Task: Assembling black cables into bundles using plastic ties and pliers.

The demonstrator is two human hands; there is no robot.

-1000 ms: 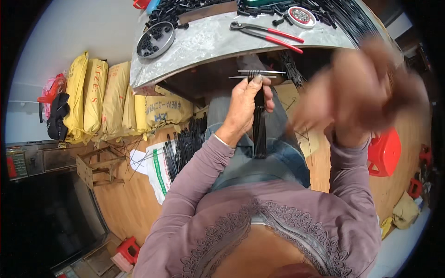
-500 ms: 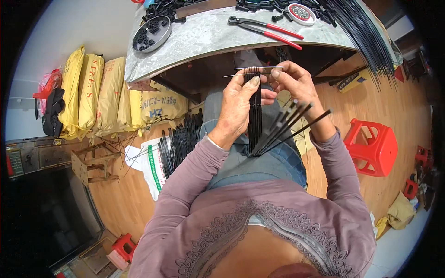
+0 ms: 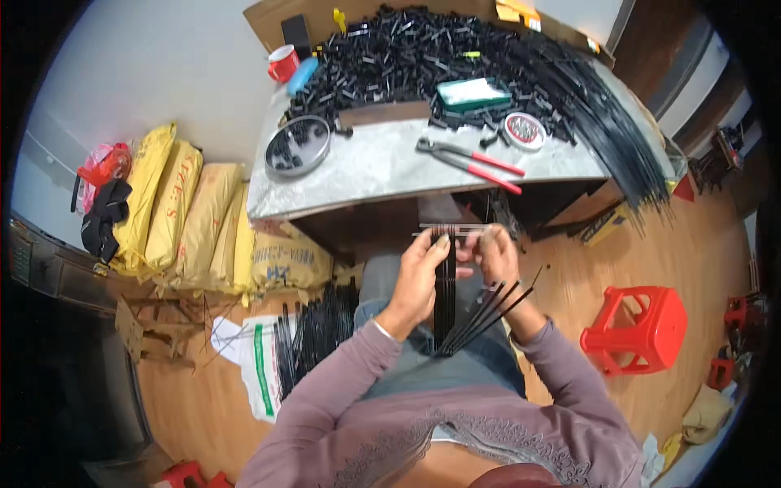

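Observation:
My left hand (image 3: 416, 283) is closed around the upper part of a bundle of thin black rods (image 3: 443, 302), its thumb pressed against them. The rods hang upright over my lap, and several others fan out from the bundle's lower end (image 3: 486, 315) toward the right. Two thin silvery metal rods (image 3: 436, 226) lie crosswise at the top of the bundle. My right hand (image 3: 498, 255), a little blurred, pinches at their right end; its fingertips are partly smeared.
Ahead stands a table with heaped black parts (image 3: 407, 49), a grey round dish (image 3: 317, 159), red-handled pincers (image 3: 472, 164), a red-and-white dish of small metal pieces (image 3: 523, 130) and long black rods (image 3: 622, 138). Yellow sacks (image 3: 183, 211) lean at left; a red stool (image 3: 643, 329) stands at right.
The view has tilted up, so more of the table shows and both hands sit lower in the picture. The grip on the bundle looks the same; my right hand is now blurred.

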